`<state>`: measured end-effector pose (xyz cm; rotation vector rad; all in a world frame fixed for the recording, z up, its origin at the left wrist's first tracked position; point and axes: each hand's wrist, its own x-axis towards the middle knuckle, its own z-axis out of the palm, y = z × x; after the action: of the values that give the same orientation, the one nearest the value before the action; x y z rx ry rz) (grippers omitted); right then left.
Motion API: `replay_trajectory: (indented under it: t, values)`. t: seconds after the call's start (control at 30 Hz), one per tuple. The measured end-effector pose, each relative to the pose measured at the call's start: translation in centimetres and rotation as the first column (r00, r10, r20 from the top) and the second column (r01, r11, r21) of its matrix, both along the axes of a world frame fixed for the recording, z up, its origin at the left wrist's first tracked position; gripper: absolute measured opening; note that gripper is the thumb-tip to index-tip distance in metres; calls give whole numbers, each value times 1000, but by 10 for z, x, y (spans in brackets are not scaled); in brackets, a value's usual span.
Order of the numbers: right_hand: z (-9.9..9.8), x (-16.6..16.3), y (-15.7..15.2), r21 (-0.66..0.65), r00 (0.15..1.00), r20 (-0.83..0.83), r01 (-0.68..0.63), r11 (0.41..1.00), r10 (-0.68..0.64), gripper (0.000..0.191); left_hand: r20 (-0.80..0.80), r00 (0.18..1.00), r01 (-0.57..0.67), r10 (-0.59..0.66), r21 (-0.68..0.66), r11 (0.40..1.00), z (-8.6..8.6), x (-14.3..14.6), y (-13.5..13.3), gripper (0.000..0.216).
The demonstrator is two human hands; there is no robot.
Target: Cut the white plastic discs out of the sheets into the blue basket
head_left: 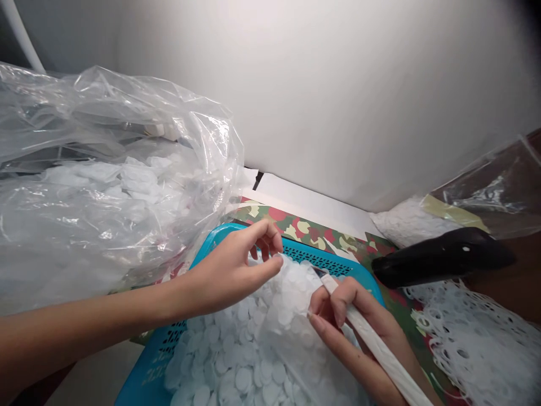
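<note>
My left hand (pixel 236 268) reaches over a blue plastic basket (pixel 203 248) heaped with several small white round discs (pixel 249 361), its thumb and fingertips pinched at the top of the heap. My right hand (pixel 350 327) is closed round a long white rolled strip or stack (pixel 380 349) that runs from the heap toward the lower right. A thin clear film (pixel 291 332) lies over part of the discs between the two hands.
A big clear plastic bag (pixel 105 175) of white material fills the left. At right lie a black tool (pixel 439 256), a punched white sheet (pixel 469 338) and another clear bag (pixel 494 192). A camouflage-patterned cloth (pixel 304 228) covers the table before a white wall.
</note>
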<state>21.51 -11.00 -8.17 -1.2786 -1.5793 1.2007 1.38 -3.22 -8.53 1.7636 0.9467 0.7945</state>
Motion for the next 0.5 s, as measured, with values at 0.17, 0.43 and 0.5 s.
replay_trajectory:
  t: [0.17,0.43,0.5]
  values:
    - [0,2,3,64,988,-110,117,991,-109,24,-136,991,11,18,209,978,1,-2,-4,24]
    - [2,-3,1,142,964,-181,224,964,-197,25,-185,974,176,-128,276,945,7,-1,-16,8]
    - [0,-2,0,157,977,-160,164,974,-139,24,-170,965,241,-197,295,925,8,0,-19,21]
